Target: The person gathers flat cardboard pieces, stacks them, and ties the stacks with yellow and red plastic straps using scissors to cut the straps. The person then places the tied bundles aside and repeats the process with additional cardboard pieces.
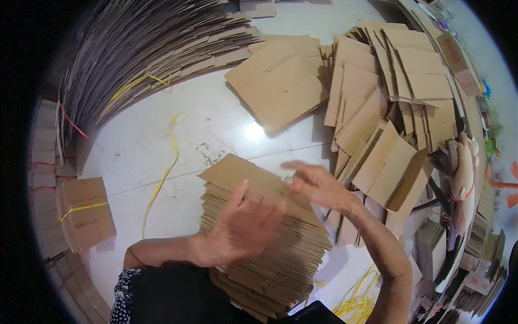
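A tall stack of flattened cardboard sheets stands right in front of me, its edges slightly fanned. Over its top is my left hand, palm inward with the thumb up and the fingers stretched out, a little smeared by motion. To its right, my right hand hovers over the far right side of the same stack, fingers apart and partly bent. I see nothing held in either hand. Whether the fingertips touch the top sheet I cannot tell.
Loose flattened cartons lie in a heap at the right; one large sheet lies beyond the stack. Upright cardboard rows fill the far left. A yellow strap, a strapped bundle and tangled yellow strapping lie on the floor.
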The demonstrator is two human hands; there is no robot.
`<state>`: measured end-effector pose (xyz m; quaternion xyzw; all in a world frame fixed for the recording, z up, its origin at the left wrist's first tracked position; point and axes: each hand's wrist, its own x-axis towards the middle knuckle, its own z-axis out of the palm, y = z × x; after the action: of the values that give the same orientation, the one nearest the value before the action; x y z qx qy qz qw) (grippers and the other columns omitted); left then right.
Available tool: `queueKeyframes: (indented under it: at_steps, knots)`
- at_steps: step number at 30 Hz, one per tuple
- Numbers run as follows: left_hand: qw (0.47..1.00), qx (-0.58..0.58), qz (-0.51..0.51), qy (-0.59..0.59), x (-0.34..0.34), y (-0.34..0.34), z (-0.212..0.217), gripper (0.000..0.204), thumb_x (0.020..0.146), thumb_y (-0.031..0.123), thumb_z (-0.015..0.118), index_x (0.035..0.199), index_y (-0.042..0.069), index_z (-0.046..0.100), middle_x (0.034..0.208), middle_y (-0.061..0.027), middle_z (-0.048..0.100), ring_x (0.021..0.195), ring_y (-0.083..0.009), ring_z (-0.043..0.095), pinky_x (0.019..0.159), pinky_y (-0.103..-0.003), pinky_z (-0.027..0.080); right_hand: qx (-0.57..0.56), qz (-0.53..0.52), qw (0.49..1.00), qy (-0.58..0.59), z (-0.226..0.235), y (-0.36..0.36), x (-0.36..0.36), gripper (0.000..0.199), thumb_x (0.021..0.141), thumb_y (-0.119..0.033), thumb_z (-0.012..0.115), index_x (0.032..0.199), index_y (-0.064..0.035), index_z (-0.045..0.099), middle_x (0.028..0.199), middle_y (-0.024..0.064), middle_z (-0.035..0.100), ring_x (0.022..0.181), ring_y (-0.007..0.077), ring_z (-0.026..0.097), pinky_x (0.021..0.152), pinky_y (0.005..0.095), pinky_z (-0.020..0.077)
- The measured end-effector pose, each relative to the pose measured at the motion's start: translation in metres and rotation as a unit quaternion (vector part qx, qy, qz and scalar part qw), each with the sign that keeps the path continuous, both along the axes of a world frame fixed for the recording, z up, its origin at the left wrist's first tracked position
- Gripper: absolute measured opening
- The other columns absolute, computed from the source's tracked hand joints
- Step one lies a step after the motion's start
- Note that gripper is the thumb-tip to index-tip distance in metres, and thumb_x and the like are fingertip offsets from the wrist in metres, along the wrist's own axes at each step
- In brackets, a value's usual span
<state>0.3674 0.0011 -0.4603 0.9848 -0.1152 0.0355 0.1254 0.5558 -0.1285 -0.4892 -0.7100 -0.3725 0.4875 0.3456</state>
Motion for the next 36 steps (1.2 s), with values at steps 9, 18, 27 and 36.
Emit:
queueKeyframes:
  at_steps: [9,18,27,36]
  knots:
    - [0.995,-0.065,-0.030,0.069,0.017,0.008,0.005,0.056,0.078,0.042,0.058,0.116,0.001,0.051,0.096,-0.0113,0.052,0.091,-0.0247,0.050,0.084,-0.037,0.037,0.082,-0.127,0.896,-0.418,-0.079,0.120,0.120,0.056,0.085,-0.031,0.059,0.123,0.0093,0.048,0.117,0.0319,0.053,0.107,0.0409,0.055,0.087,0.0447,0.0451]
    - [0.981,-0.167,-0.058,0.077,0.019,0.014,0.000,0.051,0.081,0.033,0.059,0.114,-0.006,0.053,0.104,-0.0187,0.052,0.097,-0.0303,0.050,0.082,-0.041,0.041,-0.057,-0.325,0.844,-0.423,-0.125,0.189,0.227,0.055,0.091,-0.041,0.044,0.121,0.0051,0.045,0.113,0.0321,0.054,0.108,0.0471,0.053,0.091,0.0507,0.0427]
    - [0.981,-0.177,-0.053,0.053,0.014,0.019,-0.001,0.052,0.082,0.032,0.056,0.116,-0.007,0.053,0.109,-0.0206,0.052,0.102,-0.0314,0.049,0.090,-0.042,0.039,-0.100,-0.399,0.830,-0.376,-0.122,0.204,0.221,0.066,0.093,-0.044,0.041,0.139,0.0013,0.030,0.132,0.0272,0.044,0.123,0.0434,0.043,0.101,0.0489,0.0379]
    - [0.981,-0.178,-0.060,0.043,0.018,0.019,-0.002,0.048,0.084,0.029,0.053,0.113,-0.009,0.053,0.107,-0.0205,0.053,0.102,-0.0318,0.049,0.090,-0.042,0.039,-0.057,-0.271,0.872,-0.404,-0.125,0.189,0.206,0.077,0.084,-0.059,0.049,0.131,0.0024,0.045,0.125,0.0288,0.051,0.119,0.0406,0.047,0.100,0.0461,0.0385]
